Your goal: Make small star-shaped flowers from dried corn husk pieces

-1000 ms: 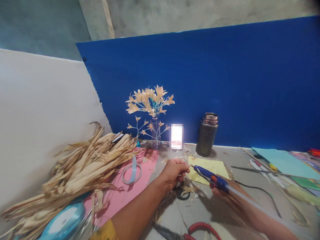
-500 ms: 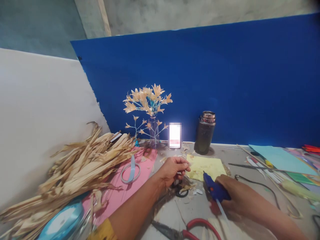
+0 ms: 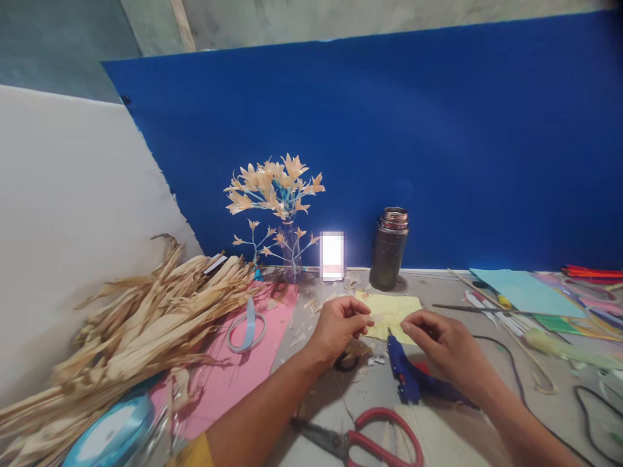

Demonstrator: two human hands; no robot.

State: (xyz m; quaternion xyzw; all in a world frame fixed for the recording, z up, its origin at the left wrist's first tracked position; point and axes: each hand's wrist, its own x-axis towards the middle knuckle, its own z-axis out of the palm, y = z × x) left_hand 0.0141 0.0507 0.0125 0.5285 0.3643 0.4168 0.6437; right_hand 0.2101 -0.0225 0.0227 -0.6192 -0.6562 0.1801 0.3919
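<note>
My left hand (image 3: 341, 327) is closed in a pinch above the near edge of the yellow paper (image 3: 389, 310); what its fingertips hold is too small to name. Facing it from the right, my right hand (image 3: 445, 344) has its fingers curled and their tips together; I cannot make out anything between them. Below that hand a blue glue gun (image 3: 403, 371) lies on the table, its nozzle toward the yellow paper. Dark scissor handles (image 3: 346, 361) show partly beneath my left hand. Closer to me lie red-handled scissors (image 3: 384, 431).
Dried corn husks (image 3: 146, 324) and a blue ribbon roll (image 3: 111, 428) are at left, by pink paper (image 3: 243, 383) with a tape ring (image 3: 246, 334). Husk flowers (image 3: 277, 185), a blurred bright screen (image 3: 332, 256) and a dark flask (image 3: 389, 250) stand behind. Cords and papers lie right.
My right hand has let go of the glue gun, which now lies on the table, and has risen toward my left hand. The left hand keeps its pinch. The view has shifted slightly.
</note>
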